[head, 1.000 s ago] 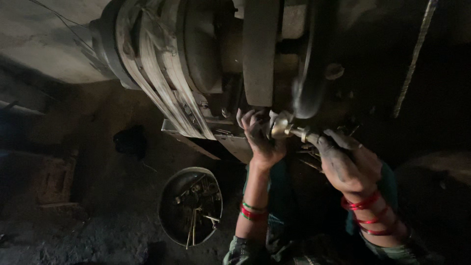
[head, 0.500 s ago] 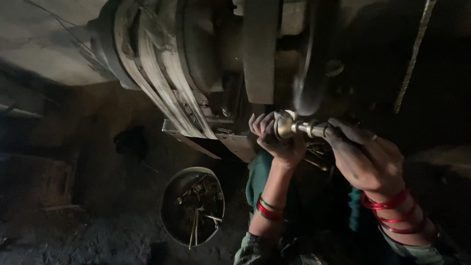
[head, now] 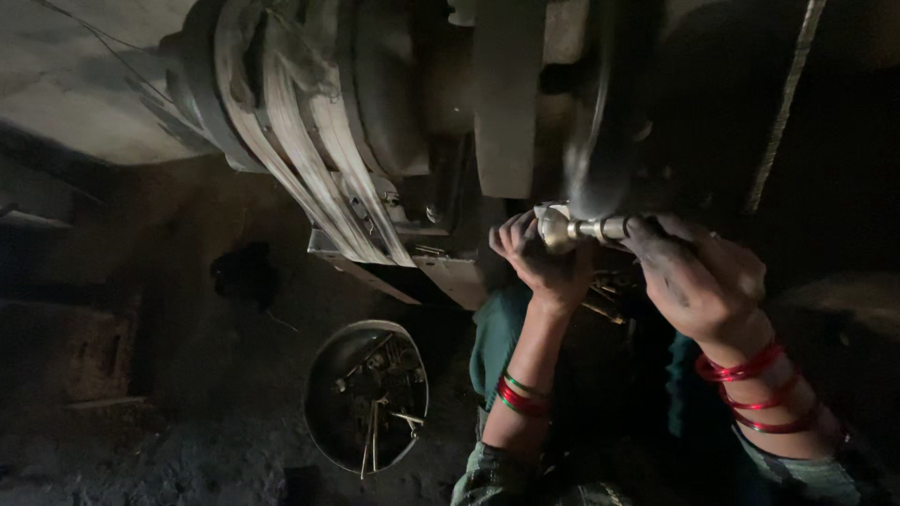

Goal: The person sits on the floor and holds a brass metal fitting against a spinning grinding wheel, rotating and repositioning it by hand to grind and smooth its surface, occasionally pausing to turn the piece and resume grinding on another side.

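Brass fitting [head: 574,228], right of centre, is gripped by fingers of both the left hand [head: 544,258] and right hand [head: 698,281], steadying it against the dark wheel [head: 609,122] above.

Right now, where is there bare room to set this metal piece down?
Bare dirt floor lies left of the round pan, which is filled with metal parts. Around both hands, the wheel and belt crowd close.

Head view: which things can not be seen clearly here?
- Metal piece: its ends are covered by the left hand and right hand.
- Dark wheel: motion-blurred, top cut by the frame edge.
- Parts in the round bowl: too small and dim to identify.
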